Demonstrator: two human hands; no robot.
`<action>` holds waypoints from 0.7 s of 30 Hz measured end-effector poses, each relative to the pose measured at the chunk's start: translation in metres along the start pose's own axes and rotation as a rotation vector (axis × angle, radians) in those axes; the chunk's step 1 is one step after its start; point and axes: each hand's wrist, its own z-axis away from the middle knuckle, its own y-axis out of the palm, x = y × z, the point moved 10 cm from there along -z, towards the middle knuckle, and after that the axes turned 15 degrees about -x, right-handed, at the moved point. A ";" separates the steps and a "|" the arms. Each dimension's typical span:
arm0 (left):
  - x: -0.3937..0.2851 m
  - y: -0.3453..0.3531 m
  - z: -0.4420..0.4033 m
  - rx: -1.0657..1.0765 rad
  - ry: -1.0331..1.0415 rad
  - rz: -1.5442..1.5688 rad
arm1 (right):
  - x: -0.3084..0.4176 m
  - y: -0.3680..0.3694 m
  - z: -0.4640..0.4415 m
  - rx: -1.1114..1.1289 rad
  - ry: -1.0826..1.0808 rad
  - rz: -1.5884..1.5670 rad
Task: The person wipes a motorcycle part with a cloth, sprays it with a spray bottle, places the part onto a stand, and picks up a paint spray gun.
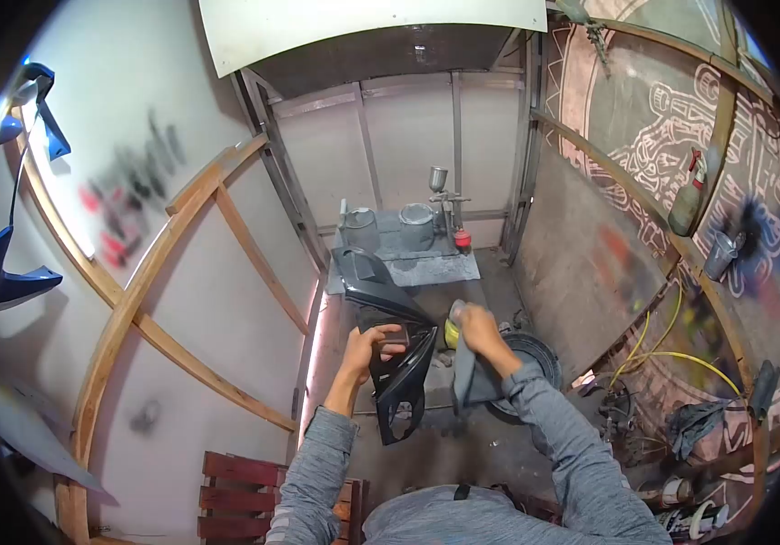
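Note:
A dark, curved plastic panel [402, 392] with an opening near its lower end hangs in front of me. My left hand [379, 347] has its fingers wrapped round the panel's middle part. To the right of it, my right hand [479, 329] is closed on a grey cloth [473, 377], which drapes down from the fingers. Something yellow [451, 334] shows just left of my right hand. A round black basin [535, 359] lies below and to the right of the cloth, partly hidden by my right arm.
Two tins [416, 227] and a spray gun [440, 179] with a red part stand on a grey-stained bench [435, 269] ahead. A red wooden slatted seat [237, 498] is at lower left. Yellow hose [671, 356], a spray bottle [688, 200] and blue parts [10, 277] line the sides.

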 end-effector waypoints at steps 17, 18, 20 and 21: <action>0.012 0.027 -0.014 -0.047 -0.094 -0.206 | 0.101 0.019 0.011 0.400 -0.541 -0.284; 0.010 0.022 -0.014 -0.055 -0.069 -0.200 | 0.112 0.023 0.013 0.433 -0.591 -0.298; 0.001 0.005 -0.006 -0.106 -0.096 -0.114 | 0.138 0.038 0.017 0.501 -0.638 -0.270; -0.007 -0.011 -0.002 -0.144 -0.097 -0.157 | 0.144 0.051 0.018 0.532 -0.645 -0.212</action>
